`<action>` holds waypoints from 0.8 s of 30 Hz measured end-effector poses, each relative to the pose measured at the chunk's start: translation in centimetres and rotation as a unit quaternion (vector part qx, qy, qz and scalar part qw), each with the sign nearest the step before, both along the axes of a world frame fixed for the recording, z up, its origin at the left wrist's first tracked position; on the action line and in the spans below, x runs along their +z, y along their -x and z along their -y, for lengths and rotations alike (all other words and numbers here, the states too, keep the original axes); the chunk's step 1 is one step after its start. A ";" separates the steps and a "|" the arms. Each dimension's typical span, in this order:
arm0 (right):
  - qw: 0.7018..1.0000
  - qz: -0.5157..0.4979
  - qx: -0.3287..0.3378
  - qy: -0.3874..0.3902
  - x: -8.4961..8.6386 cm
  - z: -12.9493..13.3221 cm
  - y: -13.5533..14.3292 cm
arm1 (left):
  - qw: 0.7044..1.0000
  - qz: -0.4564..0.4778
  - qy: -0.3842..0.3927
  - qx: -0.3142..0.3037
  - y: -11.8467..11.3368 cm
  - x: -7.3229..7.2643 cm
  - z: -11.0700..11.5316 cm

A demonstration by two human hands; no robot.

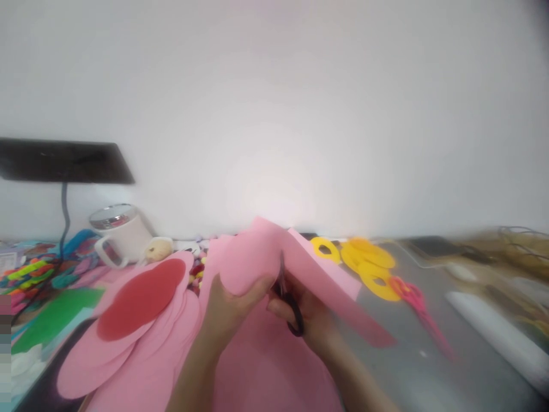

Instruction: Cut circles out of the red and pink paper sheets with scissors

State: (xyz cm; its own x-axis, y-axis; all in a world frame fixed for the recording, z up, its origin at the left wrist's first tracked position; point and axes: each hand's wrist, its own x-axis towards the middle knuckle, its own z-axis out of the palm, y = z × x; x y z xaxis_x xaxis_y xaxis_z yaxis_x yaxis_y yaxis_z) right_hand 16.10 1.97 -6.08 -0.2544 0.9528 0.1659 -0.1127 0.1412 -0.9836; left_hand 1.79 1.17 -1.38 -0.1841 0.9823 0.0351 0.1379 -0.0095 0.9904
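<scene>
My left hand (pixel 234 306) grips a sheet of pink paper (pixel 253 252) by its lower edge, thumb on top. In my right hand (pixel 306 312) is a pair of black-handled scissors (pixel 294 313), its blades pointing up into the paper. A curved cut runs there, with a rounded piece on the left and a long strip (pixel 338 297) hanging off to the right. The fingers of my right hand are partly hidden behind this strip. More pink paper (pixel 266 366) lies under both hands.
To the left, pink ovals (pixel 90 366) lie in a pile under a red oval (pixel 139 297). Behind them stands a white mug (pixel 132 237). Yellow rings (pixel 380 283) and pink scissors (pixel 422 312) lie on the right, with a white roll (pixel 493 332) farther out.
</scene>
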 end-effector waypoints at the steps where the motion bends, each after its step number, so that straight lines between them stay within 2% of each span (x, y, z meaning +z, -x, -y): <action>1: 1.000 -0.003 0.001 0.003 -0.1 0.0 0.0 | 1.000 0.000 -0.001 0.001 0.0 0.0 0.0; 9: 1.000 0.005 0.009 0.004 -0.4 0.0 -0.1 | 1.000 0.001 -0.018 -0.015 0.1 0.4 0.1; 14: 1.000 -0.003 0.013 0.003 -1.1 -0.1 -0.2 | 1.000 -0.008 -0.014 -0.009 0.2 0.3 0.1; 19: 1.000 0.008 -0.006 0.004 -1.1 -0.1 -0.2 | 1.000 -0.011 -0.019 0.009 0.4 -0.1 -0.1; 24: 0.999 -0.016 -0.014 0.042 -0.9 -0.3 0.1 | 1.000 -0.010 -0.026 0.013 0.5 0.0 -0.1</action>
State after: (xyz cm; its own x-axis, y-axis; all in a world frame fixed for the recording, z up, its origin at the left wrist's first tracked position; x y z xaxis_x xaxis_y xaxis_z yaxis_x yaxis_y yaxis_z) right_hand 16.01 2.29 -6.94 -0.2227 0.9705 0.0926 -0.1416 0.0618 -0.9880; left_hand 1.34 1.28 -1.40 -0.2091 0.9738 0.0896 0.1587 -0.0566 0.9857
